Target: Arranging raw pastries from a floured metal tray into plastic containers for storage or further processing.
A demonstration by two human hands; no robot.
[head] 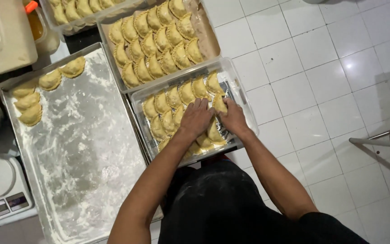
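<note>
Both hands are working inside the near clear plastic tray (242, 105). Right hand (233, 118) is pinching a folded pastry (219, 104) at its fingertips, fingers curled onto it, at the tray's right side. Left hand (196, 118) is lying palm-down with fingers spread flat over the pastries in the tray's middle; can't tell whether it's gripping one or just pressing.

Held pastry is sitting at roughly 3 o'clock within the tray, touching its neighbours, and seems to be going into the row rather than coming out, judging by the packing.

Progress, as a judgement: this tray looks mostly filled. Rows of pastries are running from its 10 o'clock corner down to 6 o'clock, overlapped. A strip of foil lining is showing along the right wall, from about 2 to 5 o'clock, so a little space is left there.

At 12 o'clock from the hands, a second tray (211, 38) is looking nearly packed, with bare base showing only along its right side. Farther at 11 o'clock, a third tray (55, 25) is partly in frame, also loaded.

At 9 o'clock, the floured metal sheet pan (82, 149) is mostly bare: a few loose pastries (30, 101) are waiting at its far-left corner. That looks like the remaining stock to move.

At 8 o'clock, a small kitchen scale (3, 190) is sitting beside the pan. White tiled floor (330, 77) is filling the 3 o'clock side.
</note>
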